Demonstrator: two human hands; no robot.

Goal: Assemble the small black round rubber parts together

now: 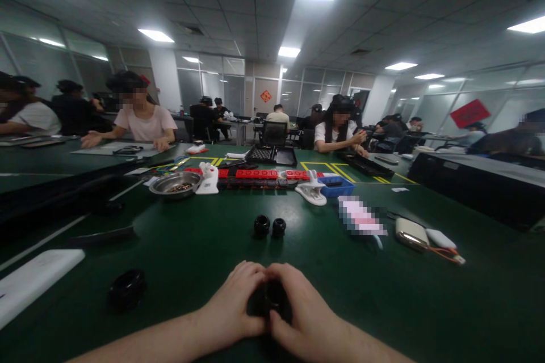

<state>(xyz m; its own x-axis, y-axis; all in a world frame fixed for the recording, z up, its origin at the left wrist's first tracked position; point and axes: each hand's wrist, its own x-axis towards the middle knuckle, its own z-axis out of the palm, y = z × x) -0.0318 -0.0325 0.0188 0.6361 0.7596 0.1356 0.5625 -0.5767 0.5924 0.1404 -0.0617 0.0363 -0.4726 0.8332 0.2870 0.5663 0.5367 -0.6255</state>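
Observation:
Near the front of the green table [204, 272], a black ring-like part [273, 296] is enclosed between both hands. My left hand [240, 300] curves round its left side, fingertips meeting those of the other hand at the top. My right hand [302, 309] wraps its right side, with the thumb at the front. The part's lower portion is in shadow. Two similar black parts [261, 226] stand close together beyond the hands. Another black ring-shaped part [127, 289] lies on the left, away from my left hand.
A metal bowl [176, 184] of small pieces, red strips [259, 174], a white clamp [313, 188] and a blue tray [336, 186] stand farther back. A white slab [38, 281] is left; a power bank [411, 233] lies right. People sit across the table.

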